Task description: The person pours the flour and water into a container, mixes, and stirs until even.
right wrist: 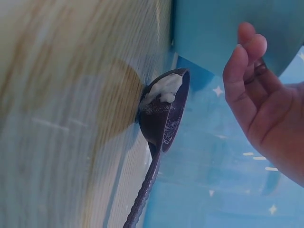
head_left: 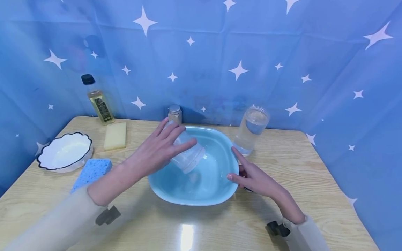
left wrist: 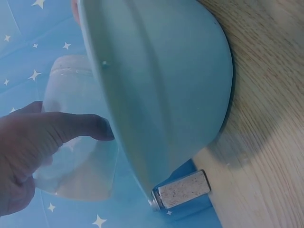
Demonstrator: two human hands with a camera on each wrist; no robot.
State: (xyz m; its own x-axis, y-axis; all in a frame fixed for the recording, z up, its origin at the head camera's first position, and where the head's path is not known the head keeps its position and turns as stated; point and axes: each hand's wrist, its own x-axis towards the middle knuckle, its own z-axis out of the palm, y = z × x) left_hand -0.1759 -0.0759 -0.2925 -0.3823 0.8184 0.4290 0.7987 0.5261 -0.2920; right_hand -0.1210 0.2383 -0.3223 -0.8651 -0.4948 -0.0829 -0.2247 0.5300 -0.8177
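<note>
My left hand (head_left: pixel 168 143) holds a clear cup (head_left: pixel 190 158) tilted over the light blue basin (head_left: pixel 194 201). In the left wrist view, the thumb lies across the near side of the cup (left wrist: pixel 88 166), beside the basin's rim. My right hand (head_left: pixel 255 177) grips the basin's right rim, thumb over the inside and index finger along the edge. Its other fingers curl by the outer wall in the right wrist view. A dark ladle (right wrist: pixel 159 111) holding white lumps lies on the table below that hand. Whether the basin contains liquid I cannot tell.
A jar of clear liquid (head_left: pixel 251 130) stands right of the basin, a small metal-capped jar (head_left: pixel 175 114) behind it. To the left are an oil bottle (head_left: pixel 101 104), a yellow sponge (head_left: pixel 115 136), a blue sponge (head_left: pixel 92 171) and a scalloped white bowl (head_left: pixel 66 151).
</note>
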